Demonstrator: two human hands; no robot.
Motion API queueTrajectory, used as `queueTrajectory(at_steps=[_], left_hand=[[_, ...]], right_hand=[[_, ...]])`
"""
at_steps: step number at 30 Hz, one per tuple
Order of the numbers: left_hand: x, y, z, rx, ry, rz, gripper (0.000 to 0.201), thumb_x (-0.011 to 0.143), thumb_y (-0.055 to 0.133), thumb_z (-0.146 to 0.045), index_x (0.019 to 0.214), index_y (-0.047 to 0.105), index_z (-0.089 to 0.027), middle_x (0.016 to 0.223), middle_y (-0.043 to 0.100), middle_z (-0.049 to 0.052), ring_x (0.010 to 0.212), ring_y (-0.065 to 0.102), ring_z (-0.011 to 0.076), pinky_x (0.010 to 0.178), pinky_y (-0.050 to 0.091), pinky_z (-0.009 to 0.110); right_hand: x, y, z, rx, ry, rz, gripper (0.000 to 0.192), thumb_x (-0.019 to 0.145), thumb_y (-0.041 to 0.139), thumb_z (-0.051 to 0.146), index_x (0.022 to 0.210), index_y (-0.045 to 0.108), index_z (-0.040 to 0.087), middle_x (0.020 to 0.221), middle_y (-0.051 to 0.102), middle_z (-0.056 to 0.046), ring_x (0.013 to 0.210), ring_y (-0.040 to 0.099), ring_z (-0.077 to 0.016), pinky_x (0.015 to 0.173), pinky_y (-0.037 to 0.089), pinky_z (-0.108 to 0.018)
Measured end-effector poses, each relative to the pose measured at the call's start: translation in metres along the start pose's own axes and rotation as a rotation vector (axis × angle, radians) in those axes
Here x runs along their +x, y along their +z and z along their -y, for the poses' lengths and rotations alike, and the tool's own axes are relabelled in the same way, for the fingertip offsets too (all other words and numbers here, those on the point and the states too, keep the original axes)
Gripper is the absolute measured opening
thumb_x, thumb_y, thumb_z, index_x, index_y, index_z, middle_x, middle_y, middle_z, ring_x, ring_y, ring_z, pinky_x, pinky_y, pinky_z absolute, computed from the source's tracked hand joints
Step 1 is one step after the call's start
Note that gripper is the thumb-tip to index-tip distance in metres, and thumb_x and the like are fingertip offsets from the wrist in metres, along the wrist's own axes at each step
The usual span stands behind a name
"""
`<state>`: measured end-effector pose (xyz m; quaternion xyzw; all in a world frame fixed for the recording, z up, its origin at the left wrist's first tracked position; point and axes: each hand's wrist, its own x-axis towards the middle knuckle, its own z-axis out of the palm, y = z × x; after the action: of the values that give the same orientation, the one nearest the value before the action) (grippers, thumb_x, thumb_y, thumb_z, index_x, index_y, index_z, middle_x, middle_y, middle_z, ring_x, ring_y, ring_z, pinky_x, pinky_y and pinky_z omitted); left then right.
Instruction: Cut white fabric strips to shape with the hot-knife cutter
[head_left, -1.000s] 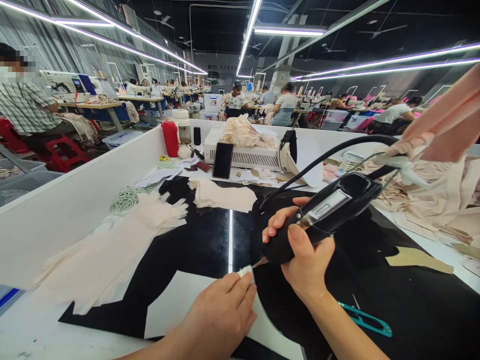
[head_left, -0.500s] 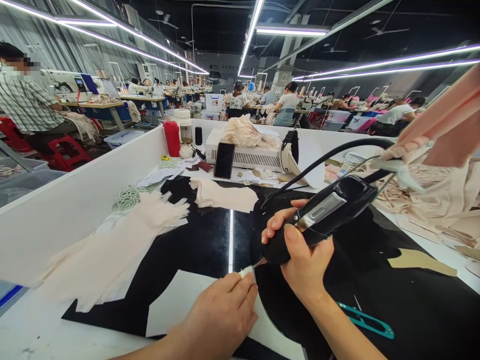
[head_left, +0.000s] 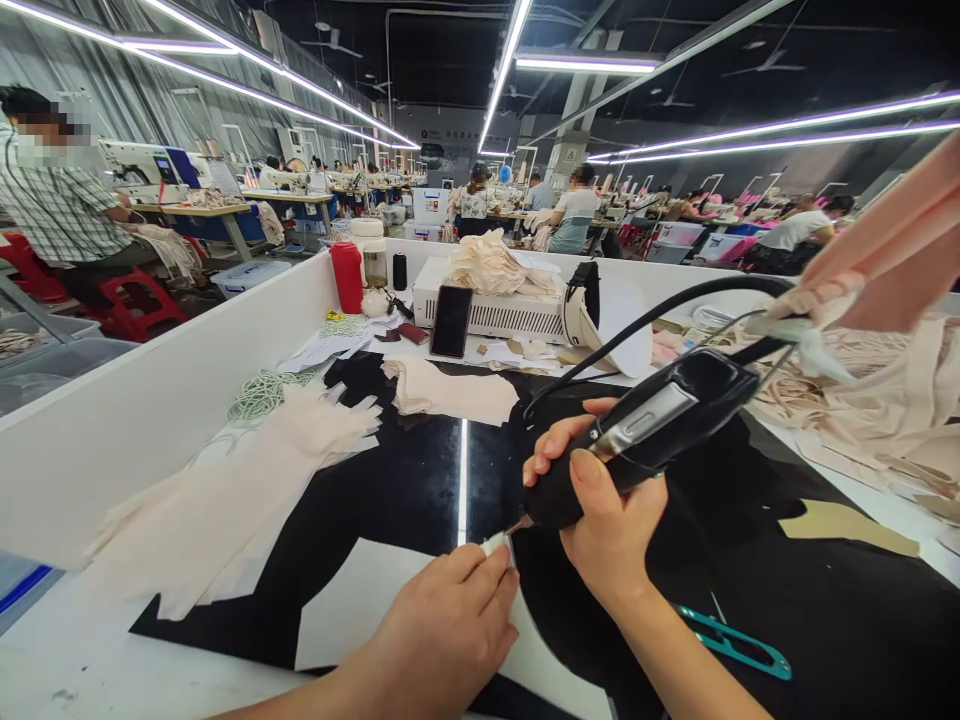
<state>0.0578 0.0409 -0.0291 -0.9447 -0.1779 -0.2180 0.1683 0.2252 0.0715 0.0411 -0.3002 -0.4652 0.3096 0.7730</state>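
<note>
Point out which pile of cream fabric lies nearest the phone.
The small folded pile just in front of the phone. The long pile lies along the left wall, and the crumpled one sits on the white box.

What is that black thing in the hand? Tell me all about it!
The black tool is long and glossy, like plastic, with a silver strip on its side. The right hand wraps around its front end, tilting it down so its thin tip meets a small white piece under the left hand. A black cord loops from its back end.

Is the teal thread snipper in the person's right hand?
No, the right hand grips a black corded tool; the teal snipper lies on the table beside that forearm.
</note>
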Motion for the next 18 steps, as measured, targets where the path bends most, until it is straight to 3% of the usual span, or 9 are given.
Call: queueTrajectory(at_steps=[11, 18], left_hand=[[0.0024, 0.0000, -0.0003, -0.023, -0.027, -0.066, 0.031, 0.112, 0.049, -0.025, 0.118, 0.074, -0.007, 0.121, 0.078, 0.007, 0.114, 0.067, 0.0174, 0.100, 0.047, 0.030], [0.0013, 0.0009, -0.0007, -0.035, -0.043, -0.040, 0.030, 0.111, 0.049, -0.024, 0.121, 0.073, -0.008, 0.123, 0.077, 0.007, 0.113, 0.068, 0.0165, 0.100, 0.048, 0.029]], right_hand=[[0.0007, 0.0007, -0.0024, -0.013, -0.013, -0.002, 0.032, 0.090, 0.079, 0.028, 0.115, 0.059, 0.027, 0.079, 0.066, 0.005, 0.062, 0.063, -0.0141, 0.053, 0.056, -0.030], [0.0011, 0.0007, -0.0005, -0.027, -0.002, -0.009, 0.028, 0.091, 0.076, 0.024, 0.114, 0.060, 0.027, 0.078, 0.066, 0.005, 0.064, 0.063, -0.0144, 0.054, 0.057, -0.029]])
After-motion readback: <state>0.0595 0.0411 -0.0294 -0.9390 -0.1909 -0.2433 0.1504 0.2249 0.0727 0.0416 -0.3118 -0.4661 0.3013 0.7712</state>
